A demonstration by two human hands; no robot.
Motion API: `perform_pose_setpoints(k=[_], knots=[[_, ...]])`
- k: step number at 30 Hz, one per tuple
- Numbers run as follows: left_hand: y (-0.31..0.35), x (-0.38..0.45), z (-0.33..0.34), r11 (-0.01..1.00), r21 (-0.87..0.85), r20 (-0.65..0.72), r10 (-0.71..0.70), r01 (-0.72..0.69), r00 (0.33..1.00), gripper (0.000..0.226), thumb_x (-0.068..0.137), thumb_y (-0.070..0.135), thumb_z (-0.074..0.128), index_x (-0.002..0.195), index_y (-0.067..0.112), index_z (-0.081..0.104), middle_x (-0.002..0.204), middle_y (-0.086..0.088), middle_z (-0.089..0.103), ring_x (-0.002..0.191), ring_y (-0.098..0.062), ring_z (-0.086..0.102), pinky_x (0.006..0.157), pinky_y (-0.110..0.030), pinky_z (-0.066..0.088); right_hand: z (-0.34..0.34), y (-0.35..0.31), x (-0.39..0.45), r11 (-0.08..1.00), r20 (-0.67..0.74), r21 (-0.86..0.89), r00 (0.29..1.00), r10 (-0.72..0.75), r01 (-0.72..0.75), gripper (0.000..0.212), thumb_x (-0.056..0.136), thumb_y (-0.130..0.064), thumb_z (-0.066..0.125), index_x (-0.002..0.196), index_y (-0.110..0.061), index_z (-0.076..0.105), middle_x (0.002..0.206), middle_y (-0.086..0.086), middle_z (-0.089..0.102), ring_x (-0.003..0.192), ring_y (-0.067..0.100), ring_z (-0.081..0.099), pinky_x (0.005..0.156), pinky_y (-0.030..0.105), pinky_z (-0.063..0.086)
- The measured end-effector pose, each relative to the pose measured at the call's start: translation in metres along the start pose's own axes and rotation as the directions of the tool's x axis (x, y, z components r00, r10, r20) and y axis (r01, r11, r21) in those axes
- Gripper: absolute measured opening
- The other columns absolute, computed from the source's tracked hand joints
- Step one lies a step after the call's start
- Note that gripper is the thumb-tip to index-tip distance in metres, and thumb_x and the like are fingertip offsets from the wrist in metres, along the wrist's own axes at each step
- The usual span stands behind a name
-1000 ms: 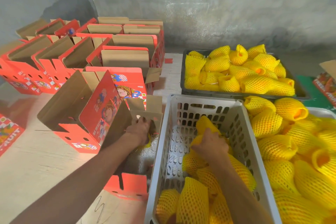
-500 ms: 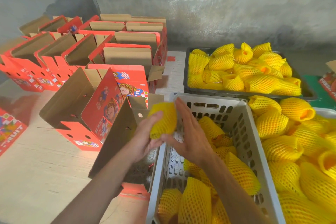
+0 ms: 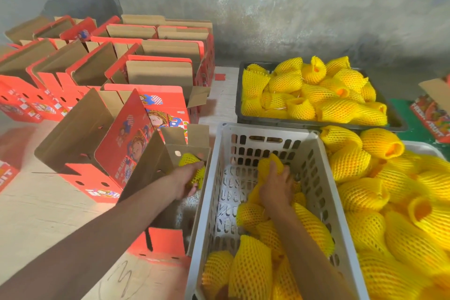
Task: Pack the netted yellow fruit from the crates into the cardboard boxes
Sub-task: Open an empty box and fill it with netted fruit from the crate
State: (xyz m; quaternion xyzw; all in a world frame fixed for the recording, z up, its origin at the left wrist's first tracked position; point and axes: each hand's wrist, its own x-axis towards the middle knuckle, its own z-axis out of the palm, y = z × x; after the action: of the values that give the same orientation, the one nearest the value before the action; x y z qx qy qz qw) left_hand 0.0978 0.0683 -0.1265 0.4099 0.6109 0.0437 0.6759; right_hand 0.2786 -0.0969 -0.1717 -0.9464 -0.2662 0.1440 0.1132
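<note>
Fruit that half a second ago sat between both palms above the crate rim is now down inside the open cardboard box [image 3: 155, 173] at centre frame, gripped by the left hand [image 3: 185, 179] alone, fingers curled round the netted yellow fruit [image 3: 191, 165]. The right hand [image 3: 276, 189] has dropped back into the white slatted crate [image 3: 323, 192], fingers wrapped over another netted fruit [image 3: 269, 165] on the pile there. Both forearms reach in from the lower edge, the left angled up from the lower left corner. A dark crate [image 3: 316, 125] of netted fruit sits at upper right, another heap [image 3: 389, 202] at right. Red printed boxes [image 3: 102, 66] stand open at upper left on a pale floor [image 3: 36, 221], beneath a grey concrete wall [image 3: 280, 7].
</note>
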Motion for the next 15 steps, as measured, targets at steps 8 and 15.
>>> perform_pose_setpoints(k=[8,15], knots=[[0.002,-0.003,0.007,0.984,-0.004,-0.080,0.178,-0.179,0.981,0.011,0.098,0.018,0.062,0.109,0.022,0.061,0.099,0.004,0.055,0.096,-0.022,0.058,0.075,-0.046,0.062,-0.018,-0.010,-0.008,0.961,-0.105,0.271,0.994,-0.015,0.043,0.073,0.092,-0.058,0.062,0.153,-0.027,0.038,0.139,0.013,0.049,0.126,0.036,0.050,0.098,0.048,0.050],[-0.029,-0.050,0.008,0.837,0.058,-0.202,0.544,-0.544,0.814,0.022,0.106,0.024,0.055,0.097,0.008,0.066,0.097,-0.008,0.064,0.096,-0.025,0.060,0.101,-0.055,0.051,-0.043,-0.054,-0.038,0.253,0.065,0.967,0.975,-0.211,-0.010,0.039,0.099,-0.050,0.062,0.114,-0.014,0.070,0.077,0.005,0.070,0.069,0.021,0.065,0.057,0.029,0.056]])
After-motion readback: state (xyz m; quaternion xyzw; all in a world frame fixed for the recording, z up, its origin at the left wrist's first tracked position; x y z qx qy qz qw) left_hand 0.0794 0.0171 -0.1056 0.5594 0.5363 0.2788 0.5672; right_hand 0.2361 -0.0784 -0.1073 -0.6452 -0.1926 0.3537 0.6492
